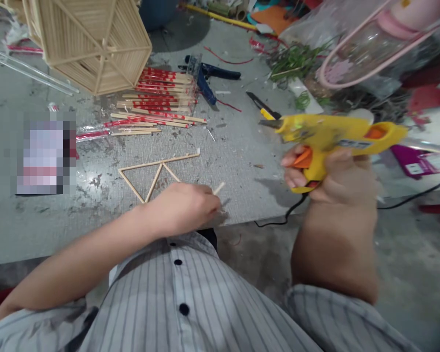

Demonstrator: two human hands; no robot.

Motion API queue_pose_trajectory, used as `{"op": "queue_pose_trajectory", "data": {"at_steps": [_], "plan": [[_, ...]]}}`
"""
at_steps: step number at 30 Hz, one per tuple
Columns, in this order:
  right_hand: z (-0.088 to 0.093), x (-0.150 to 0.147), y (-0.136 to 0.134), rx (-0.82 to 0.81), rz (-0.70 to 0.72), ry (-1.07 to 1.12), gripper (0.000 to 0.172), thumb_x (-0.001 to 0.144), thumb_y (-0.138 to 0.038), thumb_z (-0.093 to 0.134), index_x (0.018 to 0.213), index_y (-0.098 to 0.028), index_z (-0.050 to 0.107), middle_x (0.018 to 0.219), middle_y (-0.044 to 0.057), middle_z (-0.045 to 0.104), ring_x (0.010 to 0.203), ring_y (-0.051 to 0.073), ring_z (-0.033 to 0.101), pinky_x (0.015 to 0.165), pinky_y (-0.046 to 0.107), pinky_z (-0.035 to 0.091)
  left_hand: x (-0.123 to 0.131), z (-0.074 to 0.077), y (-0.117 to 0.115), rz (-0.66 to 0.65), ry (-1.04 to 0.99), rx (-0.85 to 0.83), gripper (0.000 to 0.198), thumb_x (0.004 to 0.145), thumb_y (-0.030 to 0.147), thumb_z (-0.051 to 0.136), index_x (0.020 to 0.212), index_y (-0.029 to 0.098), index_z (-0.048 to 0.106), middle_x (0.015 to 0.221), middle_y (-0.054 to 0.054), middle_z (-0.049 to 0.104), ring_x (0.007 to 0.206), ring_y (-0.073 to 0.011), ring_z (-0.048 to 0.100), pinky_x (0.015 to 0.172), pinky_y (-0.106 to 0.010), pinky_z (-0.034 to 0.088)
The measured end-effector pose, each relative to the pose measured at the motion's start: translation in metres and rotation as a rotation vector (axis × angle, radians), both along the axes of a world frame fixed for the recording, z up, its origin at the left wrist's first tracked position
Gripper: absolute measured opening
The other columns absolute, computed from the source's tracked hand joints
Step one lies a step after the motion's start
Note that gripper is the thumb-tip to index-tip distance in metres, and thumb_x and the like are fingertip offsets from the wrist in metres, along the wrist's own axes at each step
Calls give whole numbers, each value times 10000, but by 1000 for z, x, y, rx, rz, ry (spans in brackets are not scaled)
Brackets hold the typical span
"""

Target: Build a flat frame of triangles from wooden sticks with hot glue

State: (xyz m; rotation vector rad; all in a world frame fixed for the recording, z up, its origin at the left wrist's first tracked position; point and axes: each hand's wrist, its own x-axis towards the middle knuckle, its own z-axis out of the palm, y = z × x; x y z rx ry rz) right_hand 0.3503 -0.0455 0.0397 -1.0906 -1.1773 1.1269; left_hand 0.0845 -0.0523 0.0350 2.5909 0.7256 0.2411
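Observation:
My right hand [328,173] is closed round the grip of a yellow hot glue gun [322,132], fingers at its orange trigger. Its nozzle points left, above the table. My left hand [190,205] is closed low over the table's near edge, and the pale end of a wooden stick [219,188] juts out past its fingers. Beside that hand lies a flat frame of joined sticks [154,183] that forms triangles; its right part is hidden under the hand. A whitish blob sits at the frame's far right tip.
Bundles of chopsticks in red wrappers [165,93] lie behind the frame, with blue-handled pliers [209,78] and a utility knife [264,105] nearby. A woven stick structure [99,49] stands back left. A pink bottle [374,44] is back right. The gun's black cord [289,212] runs along the near edge.

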Motion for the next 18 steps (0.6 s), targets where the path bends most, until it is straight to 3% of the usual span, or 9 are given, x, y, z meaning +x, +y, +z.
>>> {"op": "queue_pose_trajectory", "data": {"at_steps": [4, 8, 10, 14, 18], "plan": [[3, 9, -1, 61, -89, 5, 493, 519, -601, 883, 713, -199, 675, 640, 26, 691, 335, 94, 467, 290, 246, 310, 23, 2, -22, -198, 246, 51, 165, 896, 92, 569, 957, 151, 710, 855, -44, 714, 649, -160, 678, 461, -239, 374], [2, 13, -3, 29, 1, -66, 493, 569, -623, 852, 771, -212, 668, 651, 31, 705, 316, 97, 449, 296, 257, 326, 17, 10, -30, -236, 207, 14, 378, 902, 116, 525, 1267, 124, 623, 945, -57, 724, 681, -177, 690, 502, -271, 454], [0, 15, -5, 9, 55, -107, 487, 586, -625, 843, 799, -228, 660, 634, 20, 701, 320, 100, 456, 311, 258, 343, 0, 18, -25, -173, 113, -31, 385, 895, 199, 525, 1249, 105, 642, 900, -68, 725, 673, -184, 682, 523, -273, 479], [-8, 17, -7, -148, 181, -270, 430, 661, -627, 792, 729, -222, 666, 675, 29, 699, 390, 84, 479, 360, 244, 366, -43, 28, 1, 36, -187, -83, 397, 903, 145, 423, 1189, 131, 699, 785, -49, 700, 608, -112, 623, 557, -202, 465], [-18, 9, -6, -410, 358, -625, 521, 615, -727, 724, 730, -219, 695, 653, 35, 677, 472, 129, 524, 409, 266, 407, -61, 18, 32, 385, -363, -226, 567, 834, 181, 572, 1396, 263, 564, 644, 45, 661, 468, -76, 533, 490, -174, 410]]}}
